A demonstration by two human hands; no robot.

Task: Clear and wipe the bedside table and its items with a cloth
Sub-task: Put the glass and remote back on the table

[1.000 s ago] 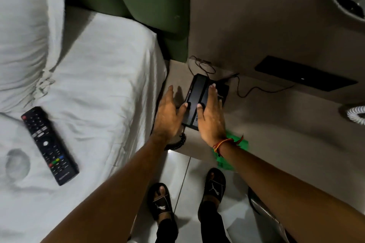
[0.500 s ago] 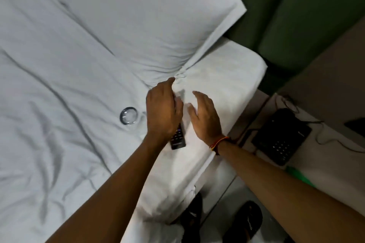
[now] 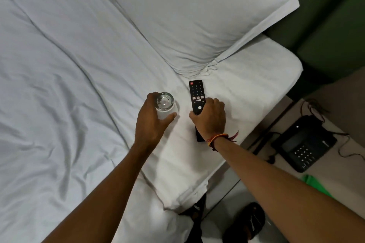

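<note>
We have our left hand (image 3: 152, 122) wrapped around the glass (image 3: 165, 105) and our right hand (image 3: 210, 117) closed on the remote (image 3: 196, 94), both near the bed's (image 3: 59, 85) right edge. The telephone (image 3: 305, 143) sits on the bedside table (image 3: 335, 165) beside the green cloth (image 3: 314, 183) at its front edge. We judge the clearing largely done, though whether wiping has begun we cannot tell.

I have one view only, from the camera on the person's head, looking steeply down and forward over both forearms. It sits close above the bed (image 3: 79, 85), with the bedside worktop (image 3: 333, 165) at the right edge.
</note>
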